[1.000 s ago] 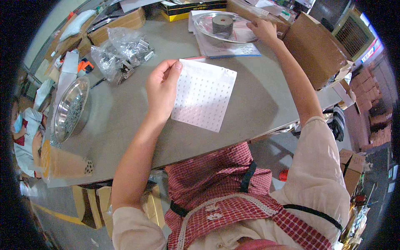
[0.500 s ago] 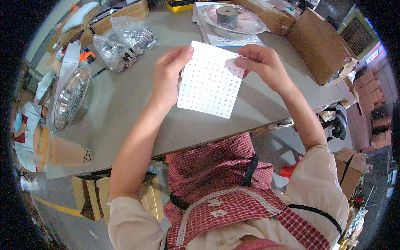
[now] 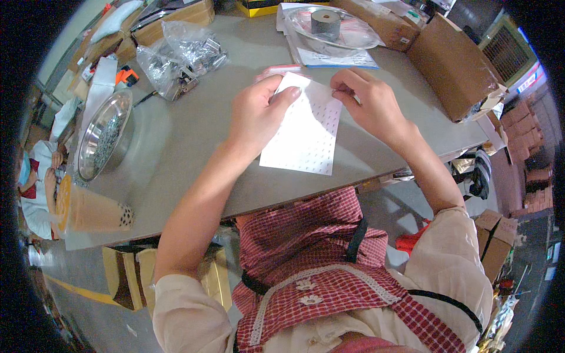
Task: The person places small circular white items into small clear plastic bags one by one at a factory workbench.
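Head view shows both our forearms reaching up from the lower edge over a grey table [image 3: 176, 159]. Our left hand [image 3: 256, 115] lies palm down, fingers curled over the upper left edge of a white sheet [image 3: 303, 138] dotted with rows of small marks, thumb tucked under it. Our right hand [image 3: 368, 100] is bent at the wrist, its fingertips pinched narrow on the sheet's upper right corner. The sheet hangs between the two hands, its lower end just above the table near the front edge.

Beyond our left fingers sits a clear plastic bag [image 3: 176, 56] of small metal parts, with an orange tool [image 3: 126, 75] just beside it. Further left of that hand are a steel bowl [image 3: 106, 132] of tiny parts and a drink cup [image 3: 88, 212] lying near the table's corner. Beyond our right fingers a clear round dish [image 3: 353, 35] holds a grey tape roll [image 3: 325, 23], resting on a sheet of paper. To the right of our right hand stands a brown cardboard box [image 3: 456, 67], tilted at the table's edge.
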`<state>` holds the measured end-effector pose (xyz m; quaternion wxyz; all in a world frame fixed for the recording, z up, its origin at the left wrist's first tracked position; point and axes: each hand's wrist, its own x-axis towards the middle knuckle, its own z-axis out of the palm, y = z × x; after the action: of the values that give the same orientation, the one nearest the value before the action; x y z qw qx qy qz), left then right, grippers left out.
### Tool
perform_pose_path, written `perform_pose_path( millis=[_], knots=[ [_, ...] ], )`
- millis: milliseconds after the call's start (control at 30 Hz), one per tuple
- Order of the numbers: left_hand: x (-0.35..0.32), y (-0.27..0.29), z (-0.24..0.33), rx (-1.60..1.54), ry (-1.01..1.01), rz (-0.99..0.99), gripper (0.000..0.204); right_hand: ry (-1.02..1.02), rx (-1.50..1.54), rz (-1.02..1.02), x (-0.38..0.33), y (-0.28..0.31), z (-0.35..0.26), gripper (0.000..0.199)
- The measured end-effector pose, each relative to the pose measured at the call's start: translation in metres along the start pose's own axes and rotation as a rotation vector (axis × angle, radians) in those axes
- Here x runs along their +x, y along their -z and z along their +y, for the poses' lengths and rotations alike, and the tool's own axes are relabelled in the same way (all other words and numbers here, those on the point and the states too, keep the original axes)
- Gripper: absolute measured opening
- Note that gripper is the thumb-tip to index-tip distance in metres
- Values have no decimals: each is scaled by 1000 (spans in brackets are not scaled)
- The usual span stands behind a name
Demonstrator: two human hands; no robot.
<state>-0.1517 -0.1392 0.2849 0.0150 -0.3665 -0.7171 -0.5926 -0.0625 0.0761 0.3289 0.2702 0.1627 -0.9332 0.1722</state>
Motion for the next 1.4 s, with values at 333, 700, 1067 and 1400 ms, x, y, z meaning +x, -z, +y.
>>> perform_pose_path(
  millis=[333,700,1067,1400],
  knots=[
    [6,8,1,-228,348,-15,20,248,-290,-31,-8,-15,-7,23],
    [-19,-31,10,-128,199,-654,27,-246,575,-563,62,-12,45,16],
    [-31,-35,9,-38,155,-532,29,-423,152,-680,72,-49,70,35],
    [-29,-39,7,14,162,-510,28,-358,275,-704,68,-19,80,13]
  ],
)
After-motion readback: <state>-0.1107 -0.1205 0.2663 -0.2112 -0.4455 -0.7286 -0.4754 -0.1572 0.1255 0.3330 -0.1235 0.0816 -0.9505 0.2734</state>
